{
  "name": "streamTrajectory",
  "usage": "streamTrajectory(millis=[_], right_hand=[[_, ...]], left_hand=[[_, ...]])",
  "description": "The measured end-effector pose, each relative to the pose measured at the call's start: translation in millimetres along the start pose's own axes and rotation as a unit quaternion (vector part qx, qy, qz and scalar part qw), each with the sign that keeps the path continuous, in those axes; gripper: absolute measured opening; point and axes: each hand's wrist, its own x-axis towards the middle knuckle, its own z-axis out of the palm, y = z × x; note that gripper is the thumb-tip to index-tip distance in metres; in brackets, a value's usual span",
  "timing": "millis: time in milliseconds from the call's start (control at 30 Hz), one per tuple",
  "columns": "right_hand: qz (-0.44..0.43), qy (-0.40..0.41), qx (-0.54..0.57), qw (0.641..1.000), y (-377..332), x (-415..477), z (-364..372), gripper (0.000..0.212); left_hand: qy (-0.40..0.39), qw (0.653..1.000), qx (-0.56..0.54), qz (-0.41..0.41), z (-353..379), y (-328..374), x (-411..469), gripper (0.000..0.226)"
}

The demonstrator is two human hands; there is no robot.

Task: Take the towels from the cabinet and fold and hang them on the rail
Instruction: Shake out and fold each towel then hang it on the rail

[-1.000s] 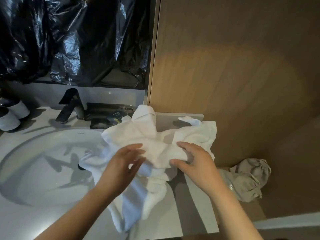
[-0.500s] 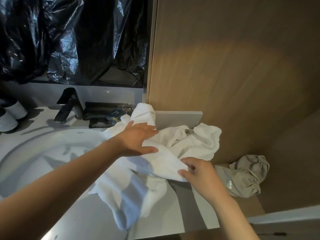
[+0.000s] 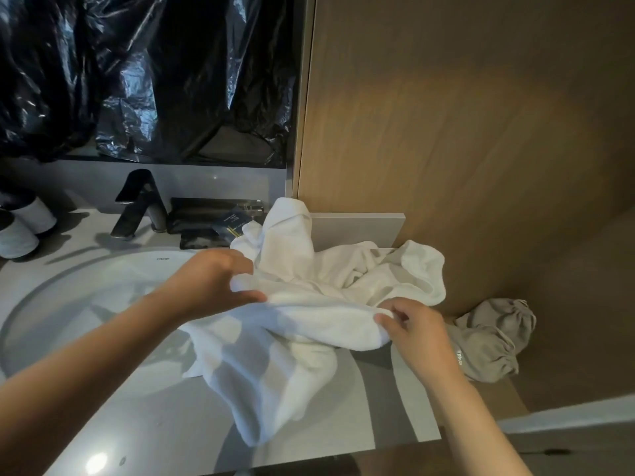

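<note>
A crumpled white towel (image 3: 309,324) lies on the grey counter (image 3: 388,407) to the right of the sink basin, one end draped toward the front edge. My left hand (image 3: 209,283) grips a fold at the towel's left side, thumb underneath. My right hand (image 3: 412,328) pinches the towel's near right edge between thumb and fingers. No rail or cabinet interior shows in the head view.
A white sink basin (image 3: 68,321) with a dark faucet (image 3: 137,204) lies left. A dark tray (image 3: 206,221) holds small packets behind the towel. Two white rolls (image 3: 24,228) stand far left. A beige drawstring bag (image 3: 491,341) lies right, against the wooden wall (image 3: 464,132). Black plastic (image 3: 137,73) covers the mirror.
My left hand moved from the towel's top down and left to grip a fold. My right hand shifted slightly right along the near edge. The towel bunched toward the wall.
</note>
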Motion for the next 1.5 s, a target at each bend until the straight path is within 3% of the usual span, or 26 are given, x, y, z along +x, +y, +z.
streamTrajectory(millis=[100,233,433,567,733,900,1067,1200,1333,1500], right_hand=[[0.007,0.02,0.01,1.0,1,4,-1,0.014],[-0.01,0.029,0.044,0.999,-7,3,7,0.011],[-0.05,-0.062,0.11,0.991,-41,-4,24,0.006],[-0.11,-0.074,0.128,0.983,-71,-2,42,0.022],[-0.168,-0.092,0.118,0.974,-100,2,55,0.013],[-0.148,-0.055,0.092,0.983,-67,-9,38,0.031],[-0.103,-0.02,0.092,0.99,-24,-13,8,0.02],[-0.097,0.011,0.067,0.993,2,-15,-7,0.025],[-0.101,0.058,0.059,0.991,-6,0,-21,0.022],[-0.178,0.118,0.011,0.977,-52,42,-69,0.029]], left_hand=[[0.023,0.978,-0.149,-0.142,-5,1,-18,0.024],[0.109,0.913,-0.293,-0.264,-3,4,-28,0.02],[0.155,0.918,-0.282,-0.233,-5,18,-27,0.014],[0.16,0.932,-0.265,-0.191,-6,25,-21,0.014],[0.151,0.941,-0.254,-0.165,-9,29,-17,0.013],[0.171,0.938,-0.237,-0.185,-14,27,-3,0.017],[0.186,0.933,-0.232,-0.202,-14,24,14,0.014],[0.21,0.93,-0.236,-0.189,-18,21,22,0.018],[0.226,0.931,-0.224,-0.178,-19,21,31,0.019],[0.294,0.909,-0.219,-0.2,-46,19,52,0.021]])
